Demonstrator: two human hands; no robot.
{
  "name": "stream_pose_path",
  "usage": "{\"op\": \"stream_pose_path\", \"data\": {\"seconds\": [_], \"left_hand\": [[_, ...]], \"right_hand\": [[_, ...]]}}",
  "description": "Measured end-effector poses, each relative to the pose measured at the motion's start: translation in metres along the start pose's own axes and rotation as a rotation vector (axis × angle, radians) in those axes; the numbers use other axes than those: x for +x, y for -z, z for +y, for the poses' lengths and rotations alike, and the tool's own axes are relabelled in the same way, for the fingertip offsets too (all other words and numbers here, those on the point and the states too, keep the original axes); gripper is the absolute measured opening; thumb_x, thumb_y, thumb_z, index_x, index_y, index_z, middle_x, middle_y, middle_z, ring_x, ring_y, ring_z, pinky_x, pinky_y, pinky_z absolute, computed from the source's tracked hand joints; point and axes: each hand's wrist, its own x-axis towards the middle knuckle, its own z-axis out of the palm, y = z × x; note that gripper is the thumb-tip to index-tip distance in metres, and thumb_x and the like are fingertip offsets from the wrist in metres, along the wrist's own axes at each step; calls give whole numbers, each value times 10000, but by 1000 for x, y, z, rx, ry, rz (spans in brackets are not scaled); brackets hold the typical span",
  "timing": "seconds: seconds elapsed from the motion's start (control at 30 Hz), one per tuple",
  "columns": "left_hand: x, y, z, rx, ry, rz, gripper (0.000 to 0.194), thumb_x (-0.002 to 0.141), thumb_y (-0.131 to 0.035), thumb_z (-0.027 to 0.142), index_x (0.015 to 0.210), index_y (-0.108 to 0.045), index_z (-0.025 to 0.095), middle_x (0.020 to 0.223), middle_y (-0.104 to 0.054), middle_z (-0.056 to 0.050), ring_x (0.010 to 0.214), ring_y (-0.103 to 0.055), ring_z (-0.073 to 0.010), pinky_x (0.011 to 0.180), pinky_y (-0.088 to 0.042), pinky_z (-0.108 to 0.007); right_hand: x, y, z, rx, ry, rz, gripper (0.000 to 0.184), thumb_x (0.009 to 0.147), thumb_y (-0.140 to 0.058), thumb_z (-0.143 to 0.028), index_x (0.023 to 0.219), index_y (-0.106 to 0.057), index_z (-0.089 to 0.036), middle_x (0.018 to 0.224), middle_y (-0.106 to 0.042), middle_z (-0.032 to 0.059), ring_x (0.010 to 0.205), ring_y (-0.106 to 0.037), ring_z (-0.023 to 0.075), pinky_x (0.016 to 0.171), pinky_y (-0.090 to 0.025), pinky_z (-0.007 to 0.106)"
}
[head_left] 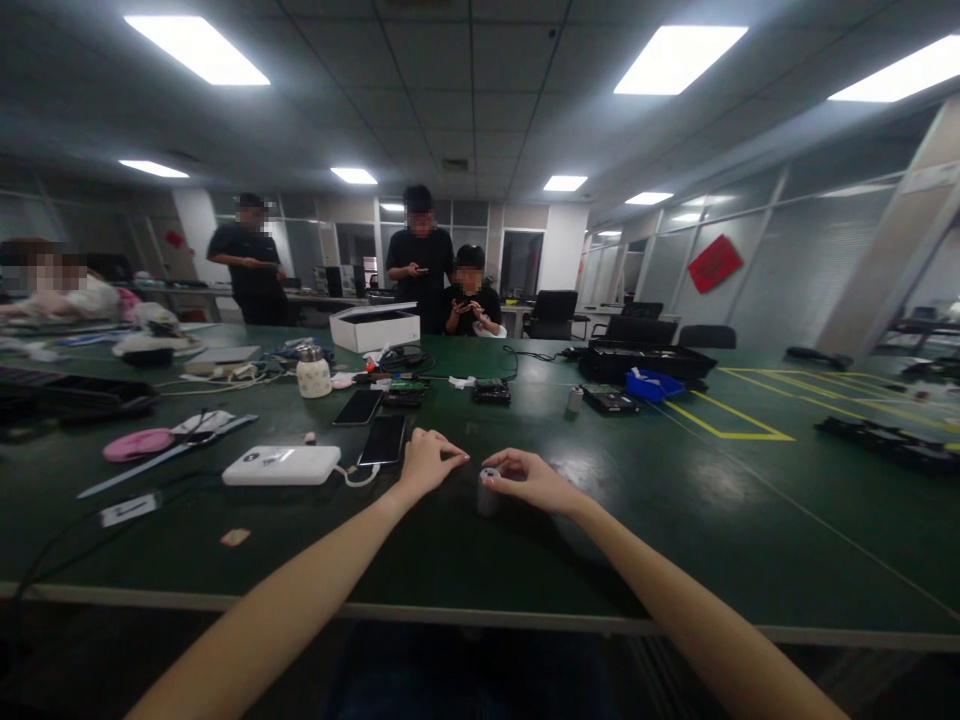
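A small grey metal cylinder (487,497) stands upright on the green table in front of me, with dark openings in its top. My right hand (536,483) has its thumb and fingers around the upper part of this cylinder. Just left of it, apart from the cylinder, my left hand (427,463) is closed in a pinch above the table. Whatever its fingertips hold, if anything, is too small to make out. Behind the left hand lies a dark-screened phone (383,440). A white power bank (282,466) with a short cable is farther left.
Another metal cylinder (575,400) stands near a hard drive (609,399) and a blue tray (654,385). A floral bottle (313,376), a white box (375,328) and circuit boards sit farther back. Several people are beyond the table (570,570). Yellow tape marks its right side.
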Motion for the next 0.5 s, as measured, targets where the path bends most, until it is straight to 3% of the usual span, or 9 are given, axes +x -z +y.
{"op": "stream_pose_path", "data": {"seconds": [0.13, 0.27, 0.5], "left_hand": [[-2, 12, 14, -214, -115, 101, 195, 756, -642, 426, 837, -746, 282, 904, -650, -36, 945, -496, -222, 850, -400, -376], [-12, 21, 31, -346, -245, 17, 142, 738, -681, 372, 818, -745, 273, 907, -651, -25, 955, -506, -209, 868, -403, -363], [-21, 24, 43, -374, -331, -33, 93, 726, -705, 325, 786, -752, 271, 897, -634, -37, 959, -497, -212, 869, -402, -358]], "right_hand": [[0, 0, 0, -41, -7, -20, 476, 721, -656, -495, 1031, -653, -134, 914, -683, 63, 848, -621, 190, 794, -468, 329], [0, 1, 2, -66, 7, -49, 456, 742, -620, -520, 997, -690, -149, 945, -701, 53, 905, -615, 214, 823, -458, 331], [0, 2, 4, -89, 48, -64, 457, 754, -605, -514, 985, -697, -131, 913, -712, 54, 869, -629, 224, 799, -463, 330]]}}
